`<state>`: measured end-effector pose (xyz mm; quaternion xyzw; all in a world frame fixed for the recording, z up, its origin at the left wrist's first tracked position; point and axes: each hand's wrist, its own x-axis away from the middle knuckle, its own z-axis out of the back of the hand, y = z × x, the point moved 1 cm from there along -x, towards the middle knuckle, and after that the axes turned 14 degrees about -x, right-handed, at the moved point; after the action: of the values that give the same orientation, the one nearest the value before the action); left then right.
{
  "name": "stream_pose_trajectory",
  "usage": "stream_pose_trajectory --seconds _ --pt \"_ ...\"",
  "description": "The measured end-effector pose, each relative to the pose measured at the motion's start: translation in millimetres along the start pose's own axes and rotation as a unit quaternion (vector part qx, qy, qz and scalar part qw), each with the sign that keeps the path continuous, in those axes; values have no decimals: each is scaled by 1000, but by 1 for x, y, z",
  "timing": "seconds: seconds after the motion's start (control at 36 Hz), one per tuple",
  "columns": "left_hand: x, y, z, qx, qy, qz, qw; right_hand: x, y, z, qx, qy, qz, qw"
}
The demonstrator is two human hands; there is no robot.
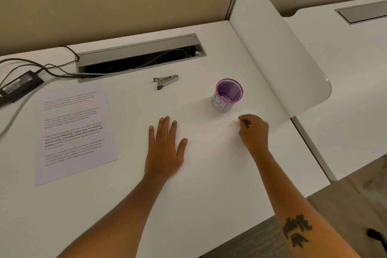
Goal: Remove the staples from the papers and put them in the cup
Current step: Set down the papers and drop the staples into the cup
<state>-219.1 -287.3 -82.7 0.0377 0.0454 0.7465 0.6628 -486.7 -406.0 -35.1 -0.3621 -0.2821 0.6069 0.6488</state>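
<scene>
Curled loosely, my right hand pinches nothing I can see; cup just beyond, stapler farther left; left hand flat, fingers spread.

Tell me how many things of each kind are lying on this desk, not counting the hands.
Printed paper sheet: 1
Staple remover: 1
Purple mesh cup: 1
Loose staple: 1
Black power adapter: 1
Total: 5
</scene>
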Motion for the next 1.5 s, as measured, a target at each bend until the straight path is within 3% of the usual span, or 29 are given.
stream_pose_trajectory --seconds 0.11,0.25,0.44,0.81,1.0,1.5 --pt "0 0 0 8 4 2 1000 9 1 -17 84 -44 63 993" --pt "0 0 1 2 1 1 1000 17 -7 -28 87 -86 105 987" --pt "-1 0 0 10 3 2 1000 22 -1 -16 43 9 29 999" --pt "-1 -2 -2 14 7 2 1000 6 -7 -17 9 -38 -2 999" --pt "-1 -1 -2 6 0 0 1000 4 -7 -21 44 -97 55 993" --pt "-1 -1 -2 8 4 -1 1000 1 -13 -25 82 -84 98 988"
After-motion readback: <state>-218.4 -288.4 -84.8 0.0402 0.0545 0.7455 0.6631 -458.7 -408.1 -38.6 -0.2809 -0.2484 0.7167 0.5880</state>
